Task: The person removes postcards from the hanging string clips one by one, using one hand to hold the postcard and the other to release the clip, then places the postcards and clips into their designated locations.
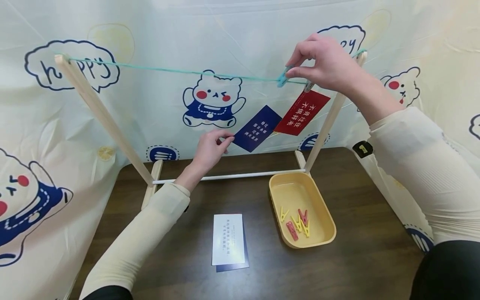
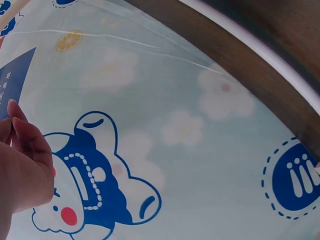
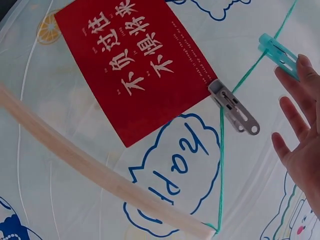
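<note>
My left hand (image 1: 211, 146) pinches the left corner of a dark blue card (image 1: 256, 129) with white writing, held below the green line (image 1: 168, 70). In the left wrist view, the card (image 2: 17, 75) shows only in part, above the fingertips. With thumb and fingers, my right hand (image 1: 324, 62) pinches a light blue clothespin (image 1: 283, 78) whose far end is at the line. A grey clothespin (image 3: 234, 107) beside it grips one corner of a red card (image 1: 303, 112), which hangs tilted from the line. The blue card's right corner meets the red card's edge in the head view.
Two slanted wooden posts (image 1: 105, 121) carry the line, joined low down by a white rod (image 1: 236, 176). A yellow tray (image 1: 275, 208) with several red and yellow clothespins stands at right on the dark table (image 1: 180, 254). A white card (image 1: 228, 239) overlaps a blue one.
</note>
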Available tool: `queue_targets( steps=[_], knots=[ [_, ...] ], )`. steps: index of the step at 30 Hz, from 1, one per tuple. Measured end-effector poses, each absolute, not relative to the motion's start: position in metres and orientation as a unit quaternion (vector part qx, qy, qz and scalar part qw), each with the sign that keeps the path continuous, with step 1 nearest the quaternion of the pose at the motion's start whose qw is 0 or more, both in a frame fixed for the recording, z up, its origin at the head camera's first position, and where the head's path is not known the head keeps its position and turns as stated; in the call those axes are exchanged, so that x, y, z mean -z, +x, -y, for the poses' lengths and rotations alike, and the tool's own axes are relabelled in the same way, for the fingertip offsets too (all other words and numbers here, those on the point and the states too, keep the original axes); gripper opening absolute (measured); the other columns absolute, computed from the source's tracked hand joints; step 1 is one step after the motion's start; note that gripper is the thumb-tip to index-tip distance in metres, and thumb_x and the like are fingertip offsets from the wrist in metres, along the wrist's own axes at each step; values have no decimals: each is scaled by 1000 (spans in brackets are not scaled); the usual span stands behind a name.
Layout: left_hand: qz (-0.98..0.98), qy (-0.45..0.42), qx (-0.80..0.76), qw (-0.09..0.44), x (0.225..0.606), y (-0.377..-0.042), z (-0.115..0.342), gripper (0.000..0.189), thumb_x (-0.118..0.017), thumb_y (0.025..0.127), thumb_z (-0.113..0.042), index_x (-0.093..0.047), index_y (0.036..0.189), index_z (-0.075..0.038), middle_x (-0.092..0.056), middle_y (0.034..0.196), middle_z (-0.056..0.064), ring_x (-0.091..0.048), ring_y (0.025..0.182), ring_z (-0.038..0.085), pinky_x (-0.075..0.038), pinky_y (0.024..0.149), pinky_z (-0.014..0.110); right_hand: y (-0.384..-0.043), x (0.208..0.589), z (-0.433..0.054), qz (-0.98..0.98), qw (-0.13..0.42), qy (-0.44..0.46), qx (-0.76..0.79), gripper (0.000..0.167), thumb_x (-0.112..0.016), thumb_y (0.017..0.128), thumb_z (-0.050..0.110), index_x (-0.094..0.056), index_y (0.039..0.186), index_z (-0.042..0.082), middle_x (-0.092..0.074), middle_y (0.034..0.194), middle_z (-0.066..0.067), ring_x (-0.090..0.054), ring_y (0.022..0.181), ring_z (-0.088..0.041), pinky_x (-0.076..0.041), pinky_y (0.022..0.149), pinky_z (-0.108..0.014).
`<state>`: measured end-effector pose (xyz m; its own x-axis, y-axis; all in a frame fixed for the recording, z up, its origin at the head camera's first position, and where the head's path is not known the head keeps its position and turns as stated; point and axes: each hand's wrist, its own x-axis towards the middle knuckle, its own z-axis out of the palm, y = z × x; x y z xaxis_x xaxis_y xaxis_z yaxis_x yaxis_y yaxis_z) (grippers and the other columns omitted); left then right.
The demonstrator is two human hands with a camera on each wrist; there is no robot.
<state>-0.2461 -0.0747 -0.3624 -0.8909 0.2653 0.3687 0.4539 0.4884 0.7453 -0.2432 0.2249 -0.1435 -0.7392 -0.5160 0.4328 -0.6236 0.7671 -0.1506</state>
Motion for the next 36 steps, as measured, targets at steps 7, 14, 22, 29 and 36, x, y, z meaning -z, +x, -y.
queue_targets(
  steps=[7,14,22,29,36],
  knots=[
    [859,-205,460,92,369,-240,84,19,-68,103,-15,-76,119,-8,-73,107,9,-66,66,27,-55,63,31,-241,143,-229,924,199,290,-149,23,-75,97,20,-74,112,2,-68,114,-13,-50,109,-20,-41,87,-34],
    [864,-198,454,89,378,-232,95,17,-68,102,-15,-77,115,-8,-74,103,9,-64,62,20,-53,63,34,-234,146,-231,917,227,287,-161,24,-76,96,19,-74,113,2,-68,113,-14,-49,109,-20,-42,91,-32],
    [861,-185,466,85,391,-219,110,14,-70,101,-12,-77,111,-6,-74,98,10,-66,62,23,-52,58,27,-220,157,-232,911,225,295,-181,24,-77,96,18,-74,114,3,-67,112,-12,-50,103,-19,-43,86,-25],
    [859,-171,476,74,398,-202,120,14,-71,101,-12,-77,112,-6,-73,90,9,-67,64,27,-49,56,25,-216,180,-231,871,224,389,-202,18,-82,89,4,-74,104,0,-73,100,-11,-55,91,-19,-43,81,-13],
    [871,-152,464,45,406,-184,128,15,-70,102,-15,-76,114,-9,-73,91,6,-65,64,19,-52,58,28,-213,213,-236,866,182,422,-198,20,-85,85,3,-74,102,4,-74,99,-8,-61,89,-19,-47,74,-12]
  ],
)
